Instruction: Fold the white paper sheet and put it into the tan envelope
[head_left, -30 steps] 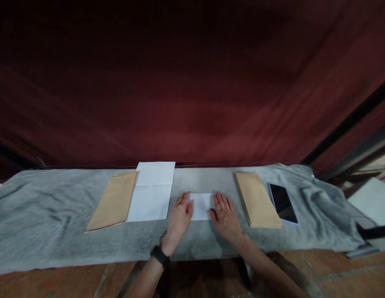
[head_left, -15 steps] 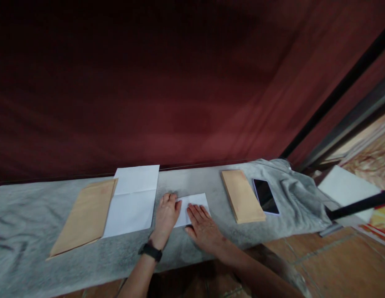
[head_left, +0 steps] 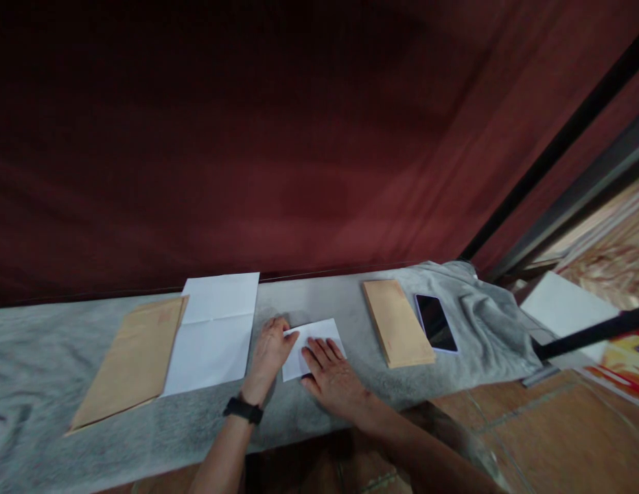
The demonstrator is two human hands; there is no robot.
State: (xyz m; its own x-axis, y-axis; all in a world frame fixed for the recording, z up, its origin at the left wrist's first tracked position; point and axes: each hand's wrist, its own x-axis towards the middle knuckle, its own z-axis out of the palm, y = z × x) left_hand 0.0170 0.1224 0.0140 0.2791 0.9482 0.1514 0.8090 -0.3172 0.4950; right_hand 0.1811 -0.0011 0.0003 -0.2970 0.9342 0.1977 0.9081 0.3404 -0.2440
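A folded sheet of white paper (head_left: pixel 293 361) lies on the grey cloth between my hands. My left hand (head_left: pixel 270 348), with a dark watch on its wrist, grips the paper's upper left edge, thumb on top and fingers curled behind it. Flat on the right part of the paper rests my right hand (head_left: pixel 333 377), its fingers stretched out and slightly apart. To the left, a larger white sheet (head_left: pixel 211 353) with a crease across it is partly tucked against a brown envelope (head_left: pixel 131 357).
A stack of brown envelopes (head_left: pixel 399 322) lies to the right, beside a phone (head_left: pixel 436 324). The grey cloth (head_left: pixel 319 298) covers a narrow bench along a dark red curtain (head_left: pixel 298 171). A black pole (head_left: pixel 556 151) slants at the right, above a tiled floor (head_left: pixel 561 425).
My left hand has shifted and its thumb now lies over the paper's left edge. The right hand stays flat on the paper. The whole view has shifted slightly.
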